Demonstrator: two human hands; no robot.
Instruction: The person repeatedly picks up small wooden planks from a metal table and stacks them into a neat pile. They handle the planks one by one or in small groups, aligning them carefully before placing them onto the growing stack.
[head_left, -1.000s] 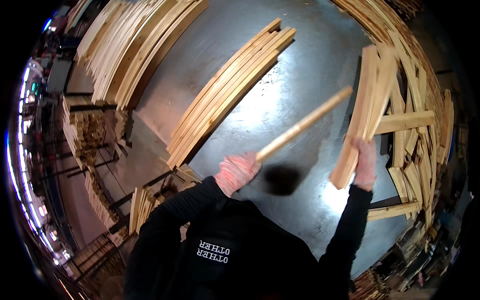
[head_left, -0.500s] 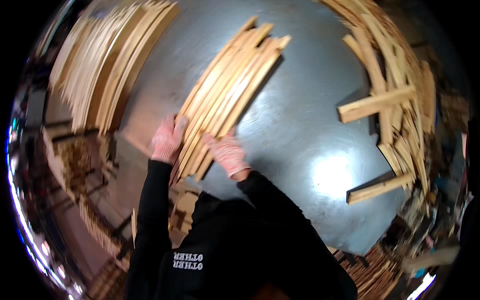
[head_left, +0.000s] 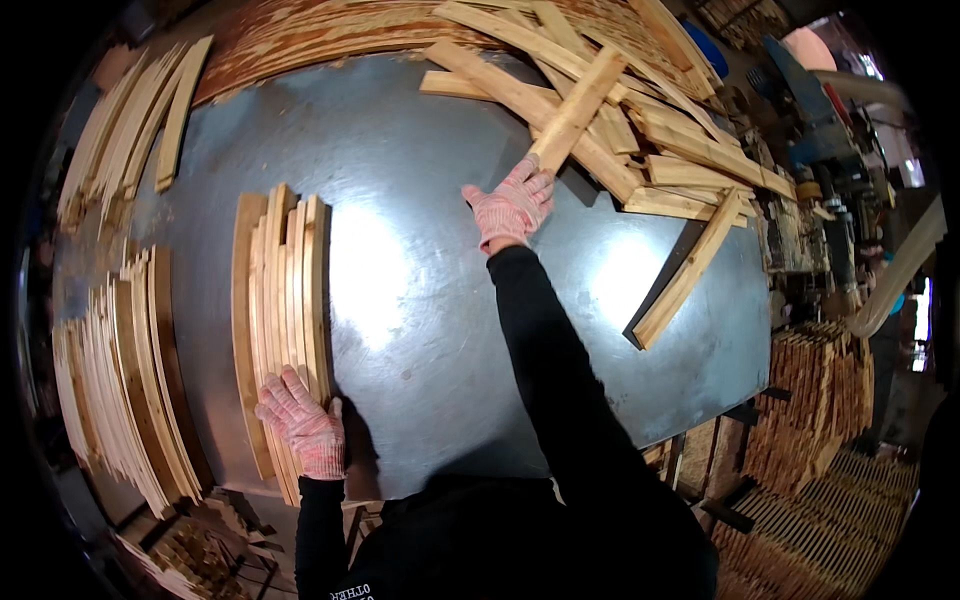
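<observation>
My left hand [head_left: 303, 425], in a pink-and-white knitted glove, lies flat with fingers stretched across the near end of a row of wooden slats [head_left: 290, 270]. The slats stand side by side on a grey metal table [head_left: 430, 400], their far ends uneven. Further right and away, my right hand [head_left: 512, 205], gloved alike, reaches to the near end of a loose wooden board [head_left: 580, 105]. Its thumb sticks out to the side and its fingertips touch the board's end. That board lies slantwise on top of a jumbled pile of boards [head_left: 690, 145].
One board [head_left: 690, 275] juts toward me from the pile. Stacked slats [head_left: 130, 380] line the table's left edge, with another group [head_left: 140, 120] behind them. Rough-edged planks [head_left: 300, 45] lie along the far side. Beyond the right corner stand stacked wood strips [head_left: 810, 400].
My right hand has left the row of slats and reached out to the pile. My left hand stays on the row, which now stands straighter in view. The view has turned rightward.
</observation>
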